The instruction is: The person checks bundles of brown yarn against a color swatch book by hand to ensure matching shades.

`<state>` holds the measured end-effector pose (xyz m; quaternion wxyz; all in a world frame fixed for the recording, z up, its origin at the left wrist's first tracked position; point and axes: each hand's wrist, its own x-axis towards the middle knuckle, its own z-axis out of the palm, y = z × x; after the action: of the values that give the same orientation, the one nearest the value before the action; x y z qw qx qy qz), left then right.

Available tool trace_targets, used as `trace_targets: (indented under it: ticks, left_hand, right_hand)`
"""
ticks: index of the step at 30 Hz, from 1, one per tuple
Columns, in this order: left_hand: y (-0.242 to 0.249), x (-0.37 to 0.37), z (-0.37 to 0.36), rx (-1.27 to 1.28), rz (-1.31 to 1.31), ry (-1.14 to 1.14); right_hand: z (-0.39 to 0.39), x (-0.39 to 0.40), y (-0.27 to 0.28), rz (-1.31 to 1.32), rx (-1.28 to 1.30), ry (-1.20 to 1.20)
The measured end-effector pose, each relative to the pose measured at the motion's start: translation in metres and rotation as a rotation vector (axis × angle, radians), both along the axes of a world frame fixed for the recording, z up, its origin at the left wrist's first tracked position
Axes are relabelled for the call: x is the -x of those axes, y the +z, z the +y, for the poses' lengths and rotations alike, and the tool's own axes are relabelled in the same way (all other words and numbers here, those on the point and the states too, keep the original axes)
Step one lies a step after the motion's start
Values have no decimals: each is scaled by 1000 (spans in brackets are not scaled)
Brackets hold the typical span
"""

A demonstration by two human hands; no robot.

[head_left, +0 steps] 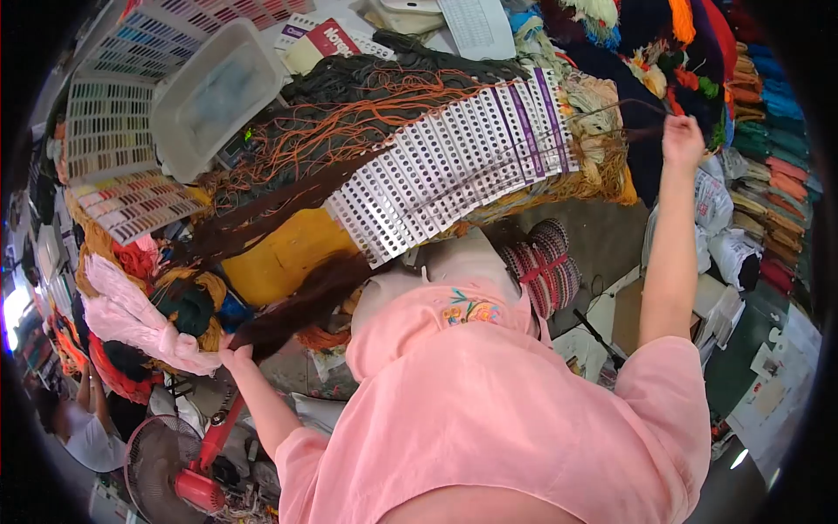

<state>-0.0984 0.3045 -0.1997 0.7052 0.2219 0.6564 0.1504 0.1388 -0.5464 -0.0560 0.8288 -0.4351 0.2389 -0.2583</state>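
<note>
Dark brown yarn (pixel 319 293) is bunched at my left hand (pixel 236 351), whose fingers are closed on its end near the pink yarn skein (pixel 131 319). Out at the upper right, my right hand (pixel 683 140) is pinched on thin dark strands that stretch leftward over the table. Under the strands lies a row of white cards with dark round dots (pixel 454 162), a few with purple strips. Another length of brown yarn crosses the table left of the cards, beside a yellow surface (pixel 292 253).
Grey and orange yarn (pixel 349 113) lies behind the cards, near a translucent bin (pixel 218 96) and colour charts (pixel 113 113). A red fan (pixel 196 489) stands lower left, with another person (pixel 92 441) beyond. Folded coloured yarns (pixel 772 166) line the right side.
</note>
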Motion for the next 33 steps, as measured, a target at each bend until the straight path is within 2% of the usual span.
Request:
trace_targets:
  ticks: [1,2,3,4,5,6,7,8,9,10,12,13,14,15,17,19,21,22,24,26,29,33]
  left_hand:
    - [-21,7,20,127,-329,-151]
    - [24,-32,-35,573,-640,84]
    - [38,-66,-82,612,-628,-56]
    - [22,-86,-110,760,-755,-230]
    - [-5,-105,-140,709,-725,-351]
    - [-16,-126,-171,664,-580,-433]
    - [-27,-143,-205,617,-433,-508]
    - [-13,-168,-245,436,-247,-658]
    - [-28,-182,-265,521,-300,-757]
    - [-25,-197,-292,497,-299,-795]
    - [-27,-221,-335,280,-102,-1089]
    - [-31,-227,-353,174,-37,-1131]
    - [-52,-231,-362,43,38,-1330]
    - [-47,-238,-378,-32,138,-1324]
    - [-34,-248,-386,-272,302,-1631]
    - [-65,-229,-373,-364,228,-1817]
    - [-38,-230,-377,-224,52,-1533]
    - [-35,-230,-378,-222,56,-1532]
    - [-31,-234,-378,-42,-99,-1309]
    - [-28,-238,-381,-41,-20,-1346]
    - [-27,-240,-386,51,-113,-1151]
    - [-34,-232,-388,27,-151,-1096]
  right_hand:
    - [-2,-4,4,-135,55,60]
    - [28,-17,4,-128,-7,126]
    - [89,-26,4,-75,-64,187]
    - [107,-33,-24,166,260,316]
    - [125,-34,-68,298,711,448]
    - [174,-35,-79,486,728,642]
    - [210,-30,-98,435,616,744]
    - [240,-29,-113,515,558,798]
    - [264,-29,-130,565,524,847]
    - [285,-31,-136,583,638,931]
    - [313,-29,-164,509,772,977]
    - [325,-26,-177,469,804,987]
    - [335,-23,-183,398,936,960]
    - [340,-18,-188,322,1068,929]
    - [340,-14,-197,255,1195,949]
    - [337,-10,-198,164,1204,926]
    - [335,-4,-192,84,1374,970]
    - [337,0,-189,146,1426,1118]
    - [337,10,-181,117,1517,1098]
    - [338,10,-177,144,1479,1156]
    - [340,5,-170,208,1469,1179]
    - [340,1,-173,224,1392,1162]
